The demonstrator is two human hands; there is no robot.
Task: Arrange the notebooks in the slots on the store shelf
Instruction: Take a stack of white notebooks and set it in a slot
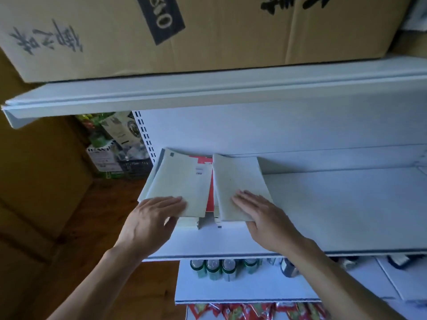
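Two pale cream notebooks lie side by side at the left end of the white middle shelf (335, 204). My left hand (150, 218) holds the near edge of the left notebook (182, 181), fingers straight on its cover and thumb below. My right hand (261, 211) holds the right notebook (235, 179) the same way, fingers flat on top. Between and under them shows a red-and-white notebook (209, 199). More pale notebooks lie beneath the left one.
A large cardboard box (208, 31) sits on the top shelf (208, 93). Green cans (217, 269) stand on the shelf below, red packets (242, 310) under that. Left of the rack are packaged goods (117, 146) and a wooden floor (80, 227).
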